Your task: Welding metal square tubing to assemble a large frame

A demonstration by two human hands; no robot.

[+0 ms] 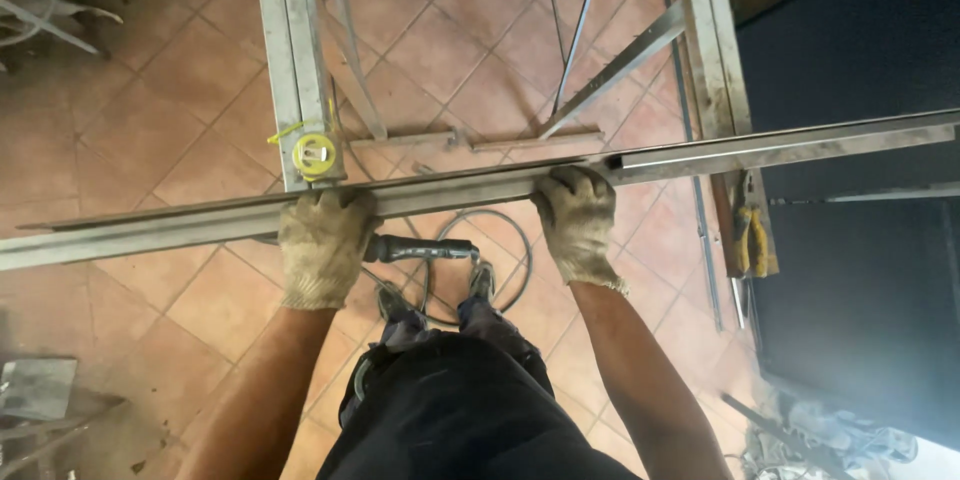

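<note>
Long grey metal bars (pixel 450 192) lie across a metal frame stand (pixel 296 60), running from the left edge to the right edge of the view. My left hand (pixel 322 245), in a worn fabric glove, grips the bars near the stand's left rail. My right hand (pixel 577 222), gloved the same way, grips them a little left of the stand's right rail (pixel 715 50). A yellow tape measure (pixel 314 155) rests on the left rail, just above my left hand.
A power tool with a dark handle (pixel 420 250) and looped cable (pixel 500 280) lies on the terracotta tile floor below the bars. Yellow-handled pliers (pixel 755 240) hang at the right rail. A dark panel (pixel 860 270) fills the right side. Scrap metal (pixel 40 390) sits bottom left.
</note>
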